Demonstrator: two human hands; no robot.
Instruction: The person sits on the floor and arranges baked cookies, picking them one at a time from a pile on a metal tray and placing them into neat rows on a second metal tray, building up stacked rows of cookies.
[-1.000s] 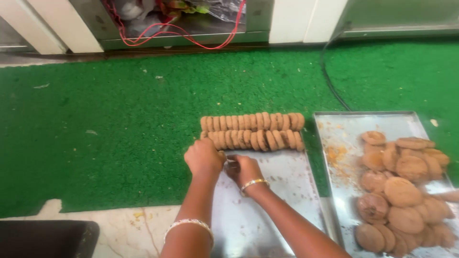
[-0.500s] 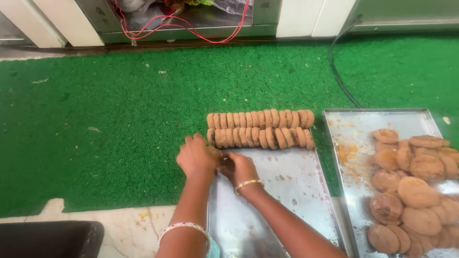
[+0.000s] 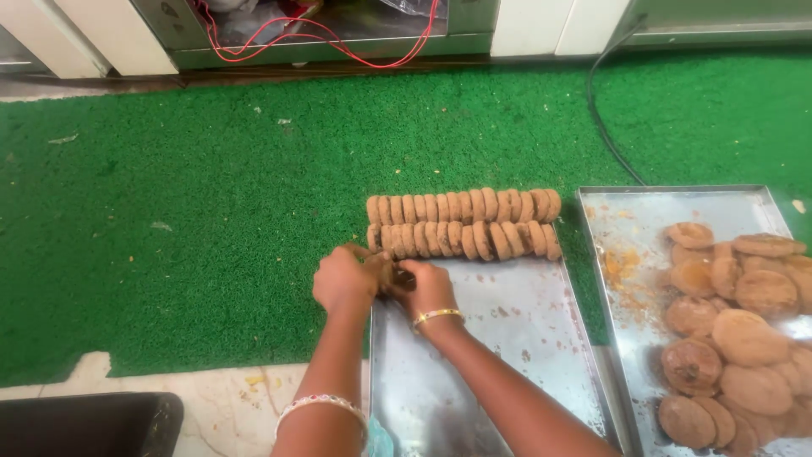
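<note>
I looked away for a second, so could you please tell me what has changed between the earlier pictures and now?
Very little. Both hands, left and right, remain together at the near-left end of the biscuit rows on the tray, holding biscuits between them. The rows look the same length. The right tray with loose biscuits is unchanged; only the camera shifted slightly.

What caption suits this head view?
Both hands, left and right, press biscuits at a steel tray's edge below two upright rows.
</note>
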